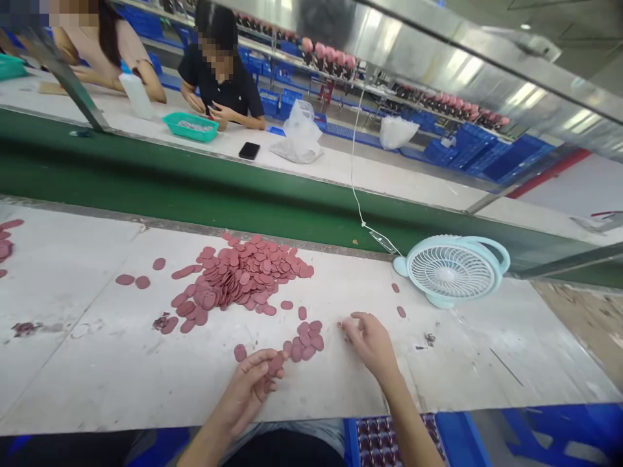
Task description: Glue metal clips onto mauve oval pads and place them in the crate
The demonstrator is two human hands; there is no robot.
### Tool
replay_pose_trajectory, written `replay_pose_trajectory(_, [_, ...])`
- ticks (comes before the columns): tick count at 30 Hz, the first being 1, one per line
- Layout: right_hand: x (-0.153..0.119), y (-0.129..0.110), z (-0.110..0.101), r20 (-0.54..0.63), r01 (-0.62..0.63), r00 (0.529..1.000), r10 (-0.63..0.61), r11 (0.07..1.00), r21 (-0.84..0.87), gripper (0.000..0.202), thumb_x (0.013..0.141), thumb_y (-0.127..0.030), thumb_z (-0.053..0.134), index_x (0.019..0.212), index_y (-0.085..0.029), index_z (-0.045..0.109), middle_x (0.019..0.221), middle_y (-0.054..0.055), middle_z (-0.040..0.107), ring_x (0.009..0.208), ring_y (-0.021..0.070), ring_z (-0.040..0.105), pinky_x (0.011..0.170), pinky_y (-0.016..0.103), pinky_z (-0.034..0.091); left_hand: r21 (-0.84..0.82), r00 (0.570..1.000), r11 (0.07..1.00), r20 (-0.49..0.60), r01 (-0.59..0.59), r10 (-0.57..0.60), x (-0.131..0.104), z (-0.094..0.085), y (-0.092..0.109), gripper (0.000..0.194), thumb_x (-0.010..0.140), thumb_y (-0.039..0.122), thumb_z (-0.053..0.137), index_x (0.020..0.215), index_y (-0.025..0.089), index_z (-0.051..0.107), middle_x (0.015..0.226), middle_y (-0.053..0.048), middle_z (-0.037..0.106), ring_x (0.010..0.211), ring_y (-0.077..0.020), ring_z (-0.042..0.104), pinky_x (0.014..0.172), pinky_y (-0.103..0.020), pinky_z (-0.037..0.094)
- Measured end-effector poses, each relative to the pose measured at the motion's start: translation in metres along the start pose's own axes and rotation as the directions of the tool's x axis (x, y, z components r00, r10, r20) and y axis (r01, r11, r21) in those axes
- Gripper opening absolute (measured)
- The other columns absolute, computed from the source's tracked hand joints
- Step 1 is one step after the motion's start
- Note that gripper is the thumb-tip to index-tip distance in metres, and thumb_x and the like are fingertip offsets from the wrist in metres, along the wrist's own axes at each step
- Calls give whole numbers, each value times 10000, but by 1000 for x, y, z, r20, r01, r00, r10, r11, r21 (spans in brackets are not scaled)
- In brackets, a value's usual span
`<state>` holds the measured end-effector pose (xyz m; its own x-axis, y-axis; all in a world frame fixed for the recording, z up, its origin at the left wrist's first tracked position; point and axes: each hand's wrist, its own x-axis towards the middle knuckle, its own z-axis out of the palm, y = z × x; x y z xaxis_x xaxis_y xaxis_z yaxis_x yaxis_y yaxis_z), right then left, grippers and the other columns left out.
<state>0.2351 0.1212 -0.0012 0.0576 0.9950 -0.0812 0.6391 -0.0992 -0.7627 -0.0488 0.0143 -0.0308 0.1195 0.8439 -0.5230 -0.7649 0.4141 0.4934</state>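
Note:
My left hand is closed on a flat, dull-red oval piece, pinched at the fingertips just above the table. Close by to its right is a small cluster of the same oval pieces, with a single piece at its upper left. My right hand is to the right of that cluster, fingers curled together low over the table. Small dark bits show at its fingertips, too small to name. Beyond both hands spreads a large heap of the oval pieces.
A light-blue fan with a white cord stands at the back right. A green belt separates my table from the far one, where two people sit near a teal basket. Below the front edge is a blue crate.

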Motion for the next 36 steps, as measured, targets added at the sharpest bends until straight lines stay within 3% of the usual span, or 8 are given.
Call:
replay_pose_trajectory(5, [-54, 30, -17, -31, -74, 994, 110, 827, 557, 560, 979, -658, 248, 1043, -220, 591, 619, -76, 374, 393, 83, 235, 345, 203, 195, -86, 998, 995, -30, 45, -47, -6, -1, 6, 323, 723, 188, 849, 1029, 156, 749, 1097, -117, 758, 762, -123, 698, 603, -162, 564])
replay_pose_trajectory(7, [-60, 44, -21, 120, -121, 993, 25, 339, 933, 535, 986, -640, 287, 1156, -210, 556, 666, -74, 386, 403, 70, 222, 320, 185, 141, -118, 997, 991, -45, 56, -62, -9, 3, 5, 315, 725, 181, 848, 1023, 159, 750, 1083, -117, 765, 754, -119, 702, 603, -155, 568])
replay_pose_trajectory(9, [-53, 58, -25, 217, -260, 963, -158, -347, 901, 486, 976, -566, 442, 1279, -188, 484, 744, -52, 449, 445, 61, 298, 327, 171, 154, -136, 996, 988, -31, 78, -83, -11, 11, 1, 300, 731, 188, 846, 1016, 165, 753, 1068, -109, 772, 742, -116, 708, 597, -150, 568])
replay_pose_trajectory(12, [-34, 75, -29, 271, -370, 929, -252, -650, 664, 358, 973, -400, 523, 1254, -185, 470, 749, -49, 473, 477, 65, 364, 352, 169, 213, -116, 991, 985, 52, 130, -124, -12, 26, -6, 282, 747, 218, 840, 1015, 179, 759, 1057, -96, 779, 755, -128, 724, 586, -148, 561])
replay_pose_trajectory(18, [-46, 40, -31, 355, -330, 932, -78, -590, 737, 290, 991, -409, 480, 1175, -192, 537, 712, -35, 543, 491, 73, 493, 391, 168, 388, -49, 970, 984, 183, 173, -162, -12, 53, -20, 320, 770, 269, 828, 1070, 177, 765, 1095, -109, 774, 840, -158, 748, 598, -145, 551])
replay_pose_trajectory(21, [-76, -11, -25, 250, -238, 954, 165, -93, 967, 388, 945, -544, 505, 1091, -205, 623, 623, -29, 570, 391, 82, 470, 306, 170, 350, -27, 964, 983, 203, 179, -170, -14, 63, -27, 301, 782, 251, 818, 1072, 182, 769, 1104, -109, 777, 900, -188, 754, 643, -168, 567])
replay_pose_trajectory(26, [-114, -69, -2, -129, 16, 977, 169, 549, 836, 298, 872, -505, 640, 1048, -267, 616, 652, -18, 642, 417, 168, 588, 328, 260, 449, -7, 957, 979, 212, 203, -197, -19, 78, -35, 270, 789, 237, 813, 1053, 189, 779, 1079, -102, 792, 978, -221, 752, 701, -187, 571])
replay_pose_trajectory(36, [-130, -66, 19, -294, 192, 956, 17, 721, 666, 290, 887, -412, 600, 1152, -295, 606, 834, 41, 666, 642, 269, 666, 518, 453, 556, 28, 951, 979, 234, 201, -202, -25, 78, -40, 324, 765, 309, 831, 1065, 197, 781, 1082, -105, 792, 882, -224, 762, 808, -317, 589])
